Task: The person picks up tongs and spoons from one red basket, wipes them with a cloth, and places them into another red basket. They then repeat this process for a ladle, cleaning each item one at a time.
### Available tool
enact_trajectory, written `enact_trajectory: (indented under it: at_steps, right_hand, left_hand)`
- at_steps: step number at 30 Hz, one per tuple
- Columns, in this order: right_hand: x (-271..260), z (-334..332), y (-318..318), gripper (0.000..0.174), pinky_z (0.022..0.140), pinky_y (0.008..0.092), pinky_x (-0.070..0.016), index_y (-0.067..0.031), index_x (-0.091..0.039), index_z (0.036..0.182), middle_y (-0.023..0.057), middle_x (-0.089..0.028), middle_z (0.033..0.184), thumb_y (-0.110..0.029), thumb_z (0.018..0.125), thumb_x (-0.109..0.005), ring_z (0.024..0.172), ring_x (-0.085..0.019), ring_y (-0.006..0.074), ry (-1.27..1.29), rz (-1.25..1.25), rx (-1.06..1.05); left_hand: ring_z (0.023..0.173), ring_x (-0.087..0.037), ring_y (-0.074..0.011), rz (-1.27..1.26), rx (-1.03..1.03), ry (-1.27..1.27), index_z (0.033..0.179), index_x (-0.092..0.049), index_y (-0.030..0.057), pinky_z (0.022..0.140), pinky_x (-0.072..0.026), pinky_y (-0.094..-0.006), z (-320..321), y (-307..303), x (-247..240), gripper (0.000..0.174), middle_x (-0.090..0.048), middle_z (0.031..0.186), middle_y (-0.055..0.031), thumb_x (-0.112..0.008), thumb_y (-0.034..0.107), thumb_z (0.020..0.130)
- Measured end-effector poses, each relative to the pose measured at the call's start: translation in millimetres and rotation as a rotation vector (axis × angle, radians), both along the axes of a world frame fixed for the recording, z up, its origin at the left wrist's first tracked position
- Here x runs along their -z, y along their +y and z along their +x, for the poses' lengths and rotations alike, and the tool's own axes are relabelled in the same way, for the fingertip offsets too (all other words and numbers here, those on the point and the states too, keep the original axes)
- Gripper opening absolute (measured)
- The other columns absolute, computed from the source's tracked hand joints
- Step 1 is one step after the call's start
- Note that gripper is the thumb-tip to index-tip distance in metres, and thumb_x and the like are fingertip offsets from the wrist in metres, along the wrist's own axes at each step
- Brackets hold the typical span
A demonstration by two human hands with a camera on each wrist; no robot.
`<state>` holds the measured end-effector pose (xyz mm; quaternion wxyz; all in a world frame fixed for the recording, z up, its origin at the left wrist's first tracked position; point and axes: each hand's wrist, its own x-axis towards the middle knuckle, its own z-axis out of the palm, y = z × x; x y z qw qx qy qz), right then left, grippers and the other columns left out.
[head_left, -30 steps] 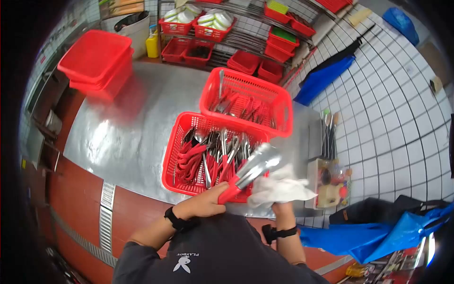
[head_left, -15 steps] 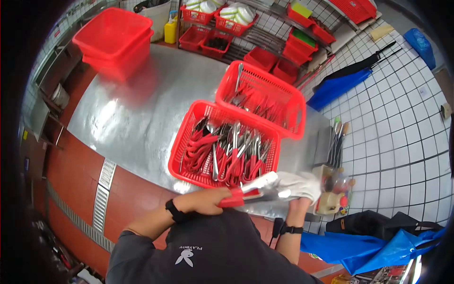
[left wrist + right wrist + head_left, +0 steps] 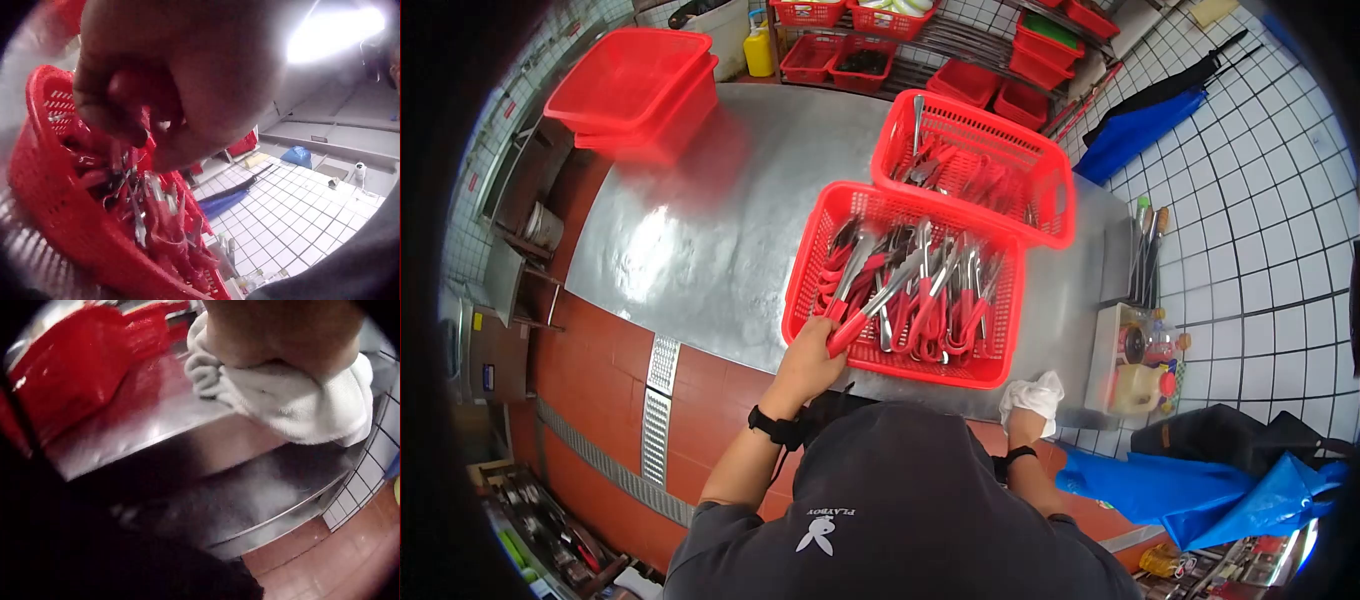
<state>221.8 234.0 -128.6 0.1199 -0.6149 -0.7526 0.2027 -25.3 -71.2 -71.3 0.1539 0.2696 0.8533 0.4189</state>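
My left hand (image 3: 808,362) grips the red handles of a pair of metal tongs (image 3: 852,328), whose two arms spread apart over the left part of the near red basket (image 3: 960,374). That basket is full of red-handled tongs (image 3: 925,320), heaped with the handles toward me. In the left wrist view the curled fingers (image 3: 125,112) wrap round a red handle end. My right hand (image 3: 1026,428) holds a bunched white cloth (image 3: 1036,392) at the front edge of the metal table, right of the basket. The cloth (image 3: 294,403) hides most of those fingers in the right wrist view.
Behind the near basket, a second red basket (image 3: 1055,215) holds fewer tongs. Stacked red tubs (image 3: 640,100) stand at the table's (image 3: 700,270) far left. Bottles in a white bin (image 3: 1108,360) and upright tools (image 3: 1148,255) line the tiled wall at right. Blue aprons (image 3: 1170,490) hang near my right arm.
My left hand has moved the tongs from the cloth, up and left over the near basket, and their arms have spread. My right hand with the cloth has lowered to the table's front edge.
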Motion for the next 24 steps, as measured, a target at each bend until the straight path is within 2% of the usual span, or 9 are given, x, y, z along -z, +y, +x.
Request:
enact_trajectory:
  at_steps: [1, 3, 5, 7, 8, 9, 11, 14, 24]
  right_hand:
    - [-31.1, -18.4, -17.8, 0.022, 0.070, 0.0440, -0.0474, -0.0072, -0.054, 0.094, 0.0140, -0.058, 0.081, -0.027, 0.089, -0.059, 0.075, -0.058, 0.0320, -0.007, 0.033, -0.014]
    - [24.5, 6.9, 8.5, 0.024, 0.069, 0.0434, -0.0475, -0.0067, -0.054, 0.094, 0.0136, -0.059, 0.081, -0.029, 0.089, -0.060, 0.075, -0.058, 0.0323, 0.000, 0.128, -0.090]
    - [43.7, 22.7, 27.4, 0.026, 0.068, 0.0429, -0.0476, -0.0062, -0.053, 0.093, 0.0132, -0.059, 0.081, -0.030, 0.088, -0.060, 0.074, -0.058, 0.0326, 0.002, 0.223, -0.158]
    - [45.6, 29.3, 35.9, 0.026, 0.074, 0.0434, -0.0475, -0.0060, -0.055, 0.095, 0.0144, -0.060, 0.086, -0.031, 0.087, -0.061, 0.082, -0.060, 0.0336, -0.083, 0.075, -0.170]
    - [49.2, 37.3, 35.0, 0.030, 0.082, 0.0442, -0.0462, -0.0065, -0.057, 0.101, 0.0172, -0.060, 0.097, -0.032, 0.086, -0.062, 0.094, -0.059, 0.0358, 0.011, 0.059, -0.226]
    - [61.4, 43.4, 37.6, 0.030, 0.082, 0.0442, -0.0462, -0.0065, -0.057, 0.101, 0.0172, -0.060, 0.097, -0.032, 0.086, -0.062, 0.094, -0.059, 0.0358, 0.012, 0.055, -0.216]
    - [84.7, 46.5, 42.0, 0.025, 0.074, 0.0411, -0.0502, -0.0056, -0.057, 0.100, 0.0120, -0.062, 0.089, -0.027, 0.086, -0.062, 0.083, -0.063, 0.0308, -0.022, 0.461, -0.255]
    - [77.4, 43.7, 44.5, 0.023, 0.071, 0.0388, -0.0499, -0.0064, -0.056, 0.099, 0.0098, -0.061, 0.086, -0.025, 0.086, -0.062, 0.081, -0.062, 0.0275, -0.041, 0.332, -0.195]
    - [61.0, 30.8, 38.6, 0.017, 0.062, 0.0312, -0.0487, -0.0089, -0.052, 0.094, 0.0025, -0.055, 0.078, -0.018, 0.085, -0.062, 0.071, -0.058, 0.0167, -0.023, 0.256, -0.118]
  left_hand:
    - [0.102, -0.059, -0.0417, -0.002, 0.003, 0.004, 0.107, -0.058, -0.0010, 0.089, -0.0481, -0.0452, -1.2, 4.0, -2.1, 0.035, -0.060, 0.104, -0.0233, -0.070, 0.010, 0.076]
    - [0.105, -0.060, -0.0410, -0.030, -0.041, -0.006, 0.107, -0.059, -0.0013, 0.090, -0.0487, -0.0446, -4.6, 10.2, -7.6, 0.036, -0.061, 0.107, -0.0241, -0.071, 0.010, 0.076]
    - [0.105, -0.060, -0.0411, -0.067, -0.055, 0.008, 0.108, -0.059, -0.0015, 0.090, -0.0491, -0.0445, -13.0, 15.5, -13.5, 0.036, -0.061, 0.108, -0.0244, -0.071, 0.010, 0.076]
    - [0.105, -0.061, -0.0412, -0.105, -0.060, 0.022, 0.109, -0.060, -0.0017, 0.090, -0.0494, -0.0444, -26.3, 19.3, -17.2, 0.037, -0.062, 0.109, -0.0248, -0.072, 0.011, 0.076]
    - [0.105, -0.061, -0.0415, -0.139, -0.050, 0.028, 0.109, -0.060, -0.0021, 0.090, -0.0497, -0.0447, -36.0, 17.1, -18.1, 0.037, -0.063, 0.110, -0.0252, -0.072, 0.012, 0.076]
    - [0.104, -0.062, -0.0419, -0.171, -0.044, 0.036, 0.109, -0.061, -0.0024, 0.090, -0.0500, -0.0450, -43.8, 18.3, -20.2, 0.038, -0.063, 0.110, -0.0256, -0.073, 0.012, 0.077]
    - [0.104, -0.062, -0.0419, -0.218, -0.048, 0.027, 0.110, -0.061, -0.0030, 0.090, -0.0504, -0.0448, -48.0, 22.7, -46.1, 0.039, -0.064, 0.110, -0.0263, -0.073, 0.014, 0.077]
    - [0.104, -0.063, -0.0412, -0.227, -0.033, -0.037, 0.111, -0.061, -0.0034, 0.091, -0.0503, -0.0442, -46.3, 31.9, -58.2, 0.039, -0.065, 0.108, -0.0255, -0.074, 0.014, 0.078]
    - [0.109, -0.062, -0.0352, -0.043, 0.184, -0.241, 0.123, -0.053, -0.0022, 0.096, -0.0475, -0.0403, 15.4, 78.8, -48.1, 0.049, -0.062, 0.113, -0.0229, -0.074, 0.015, 0.081]
